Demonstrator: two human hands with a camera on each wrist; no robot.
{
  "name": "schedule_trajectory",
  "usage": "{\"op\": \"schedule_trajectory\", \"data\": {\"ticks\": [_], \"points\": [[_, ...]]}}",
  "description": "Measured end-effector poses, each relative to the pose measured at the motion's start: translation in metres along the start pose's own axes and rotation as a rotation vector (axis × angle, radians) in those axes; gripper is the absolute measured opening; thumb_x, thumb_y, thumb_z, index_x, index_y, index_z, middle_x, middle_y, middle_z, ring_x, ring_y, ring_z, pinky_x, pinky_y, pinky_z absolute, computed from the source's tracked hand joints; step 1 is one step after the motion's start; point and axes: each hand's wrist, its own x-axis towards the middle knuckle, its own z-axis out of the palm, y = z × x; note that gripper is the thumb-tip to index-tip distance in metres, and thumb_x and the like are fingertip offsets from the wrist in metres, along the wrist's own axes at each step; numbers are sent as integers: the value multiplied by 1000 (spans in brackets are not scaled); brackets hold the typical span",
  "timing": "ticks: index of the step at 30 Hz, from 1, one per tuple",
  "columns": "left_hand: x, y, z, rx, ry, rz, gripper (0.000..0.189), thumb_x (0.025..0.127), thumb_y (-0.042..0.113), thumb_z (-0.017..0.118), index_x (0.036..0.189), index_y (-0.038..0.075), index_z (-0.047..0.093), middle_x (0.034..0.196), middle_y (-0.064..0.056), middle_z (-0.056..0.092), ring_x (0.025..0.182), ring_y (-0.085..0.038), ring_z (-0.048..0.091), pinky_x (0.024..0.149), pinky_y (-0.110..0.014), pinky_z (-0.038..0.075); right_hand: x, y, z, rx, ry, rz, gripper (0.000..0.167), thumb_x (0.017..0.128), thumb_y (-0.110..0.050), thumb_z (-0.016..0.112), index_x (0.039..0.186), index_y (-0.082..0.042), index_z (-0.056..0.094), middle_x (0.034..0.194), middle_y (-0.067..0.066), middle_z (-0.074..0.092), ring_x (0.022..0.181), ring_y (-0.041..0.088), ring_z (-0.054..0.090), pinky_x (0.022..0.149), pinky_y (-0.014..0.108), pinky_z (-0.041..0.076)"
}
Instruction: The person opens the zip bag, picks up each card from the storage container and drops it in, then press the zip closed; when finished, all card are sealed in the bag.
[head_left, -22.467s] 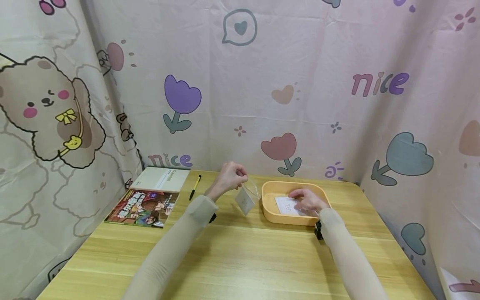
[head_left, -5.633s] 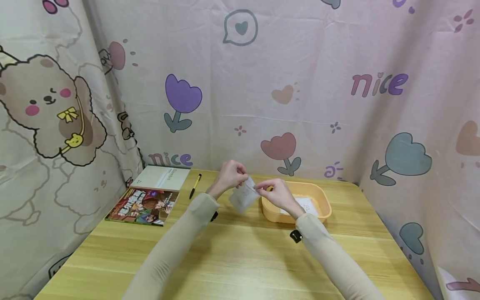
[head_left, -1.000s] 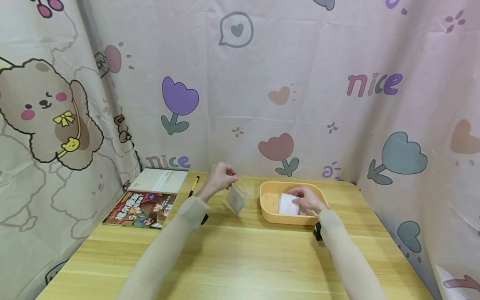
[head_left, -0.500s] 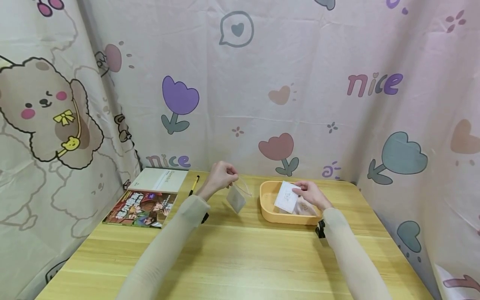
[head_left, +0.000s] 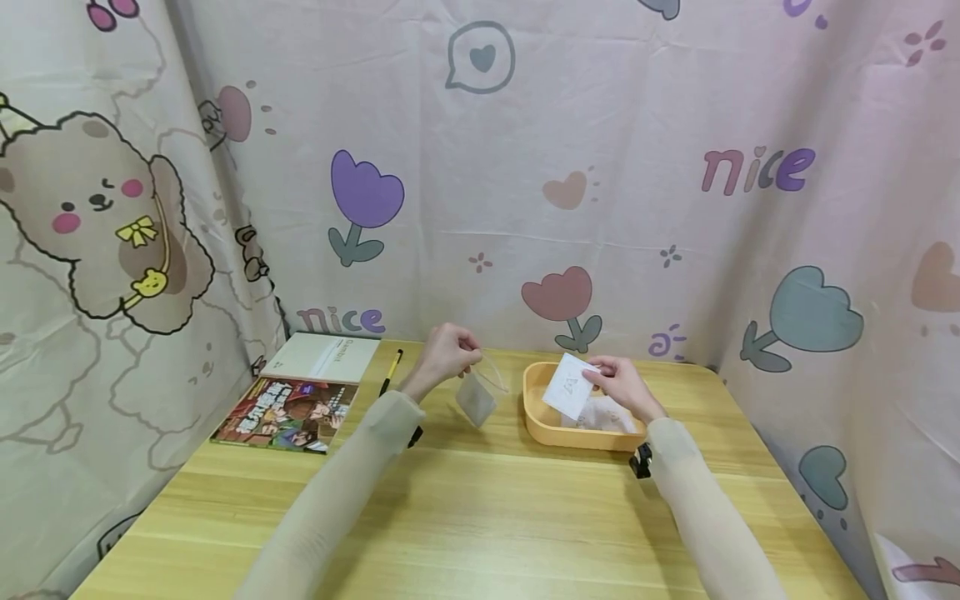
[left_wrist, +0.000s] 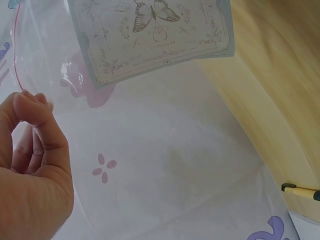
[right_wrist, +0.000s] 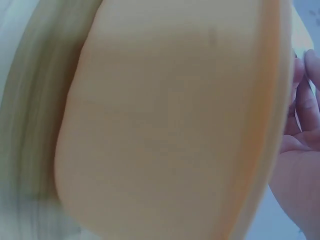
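My left hand (head_left: 447, 356) pinches the top edge of a clear zip bag (left_wrist: 75, 75), which hangs open-looped above the table. Inside the bag lie pale cards (left_wrist: 165, 35) printed with a butterfly. Between the thumb and fingers of my right hand (head_left: 624, 387) is a flat white card (head_left: 568, 387) with a small drawing. It is tilted over the left part of a yellow-orange tray (head_left: 577, 437). A whitish, see-through, crumpled-looking thing (head_left: 602, 414) lies in the tray below. In the right wrist view the tray wall partly covers the hand (right_wrist: 305, 110).
A black-and-yellow pen (head_left: 391, 371) lies left of my left hand. Farther left are a pale Gambit notebook (head_left: 318, 358) and a colourful comic-style book (head_left: 285, 414). A patterned curtain (head_left: 480, 208) closes off the table's back and sides.
Over the last second my right hand has raised the white card from inside the tray, up and slightly left. My left hand stays nearly still with the bag.
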Motion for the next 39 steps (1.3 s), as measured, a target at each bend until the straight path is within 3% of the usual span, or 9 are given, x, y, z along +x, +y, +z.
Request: {"op": "schedule_trajectory", "data": {"ticks": [4,14,24,31,39], "points": [[0,2,1,-13,3,-2,7,83,9,67,80,7,74,68,-4,70,53,-19,65,47,-27,56,-1,-10,4,42,-1,-17,34,94,-19,65,122,1,63,79,7,68,71,24,60,60,26,52],[-2,4,1,-26,15,-18,6,81,8,68,80,6,73,70,-6,70,52,-17,63,47,-28,56,-4,-33,15,134,24,-60,32,93,-14,65,121,3,63,75,4,69,64,10,61,66,29,57],[-2,6,2,-9,8,-32,5,82,7,68,79,6,73,70,-5,69,53,-17,63,48,-27,56,-5,-50,21,256,67,-126,32,93,-12,65,119,7,60,68,-6,68,61,12,64,62,28,57],[-2,7,3,13,13,-19,7,80,7,69,74,8,72,67,-5,69,51,-17,63,46,-26,55,-8,-62,24,365,91,-159,34,94,-12,64,118,10,58,67,-7,69,60,15,67,60,23,57],[-2,8,4,10,26,4,10,80,6,68,70,8,71,63,-3,68,49,-17,62,44,-27,54,-12,-73,30,401,92,-181,34,94,-13,64,117,11,57,70,-5,71,60,12,67,61,25,58]]}}
